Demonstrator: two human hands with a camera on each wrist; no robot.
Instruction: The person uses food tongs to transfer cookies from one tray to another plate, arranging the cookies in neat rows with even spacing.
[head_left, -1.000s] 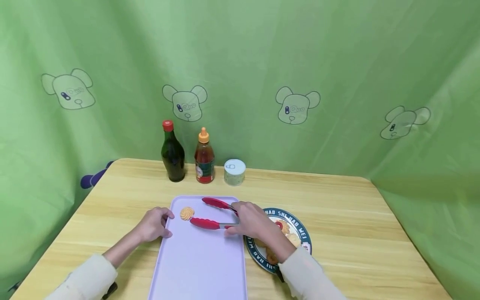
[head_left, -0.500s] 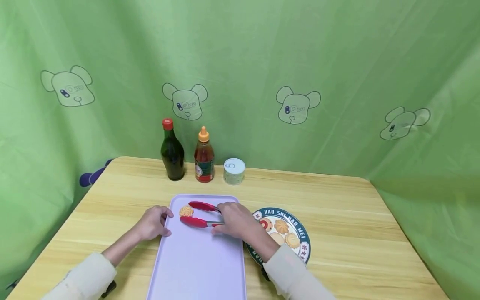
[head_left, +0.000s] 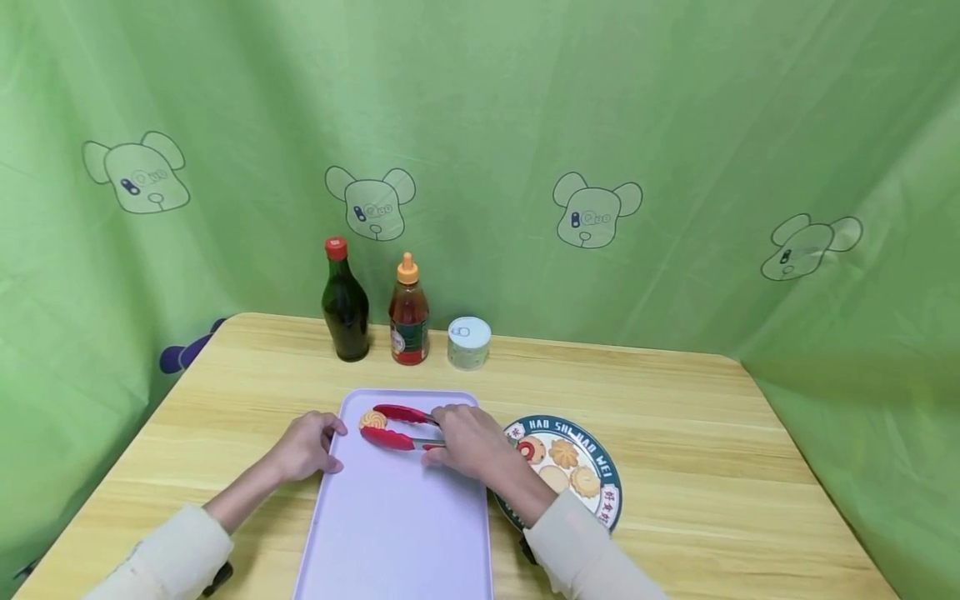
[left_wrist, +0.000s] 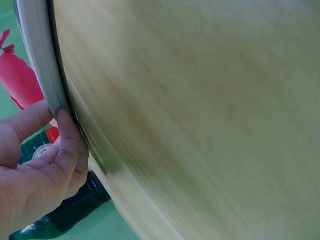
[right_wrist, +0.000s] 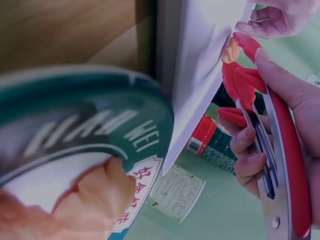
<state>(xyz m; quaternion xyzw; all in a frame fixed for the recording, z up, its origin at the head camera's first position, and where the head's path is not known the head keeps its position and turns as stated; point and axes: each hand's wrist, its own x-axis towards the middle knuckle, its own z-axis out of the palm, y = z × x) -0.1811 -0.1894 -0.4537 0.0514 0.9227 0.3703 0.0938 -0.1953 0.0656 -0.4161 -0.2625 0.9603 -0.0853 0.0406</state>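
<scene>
My left hand (head_left: 306, 446) pinches the left rim of the lilac tray (head_left: 397, 525), with thumb and fingers on either side of the rim in the left wrist view. Red-tipped tongs (head_left: 392, 440) are gripped in my right hand (head_left: 472, 440) above the tray's far part. Between the tong tips sits a swirl cookie (head_left: 372, 421) near the tray's far left corner; the right wrist view also has this cookie (right_wrist: 231, 50) between the red heads. Whether both heads press on it I cannot tell. Right of the tray, a plate (head_left: 615, 479) of several cookies is partly covered by my right forearm.
At the table's back stand a dark green bottle (head_left: 346, 312) with a red cap, a sauce bottle (head_left: 408, 325) with an orange tip, and a can (head_left: 468, 343). A green curtain (head_left: 480, 125) hangs behind the wooden table (head_left: 690, 433).
My right hand and the tongs have moved left, bringing the tips around the swirl cookie and closer together. More of the plate shows. My left hand stays on the tray rim.
</scene>
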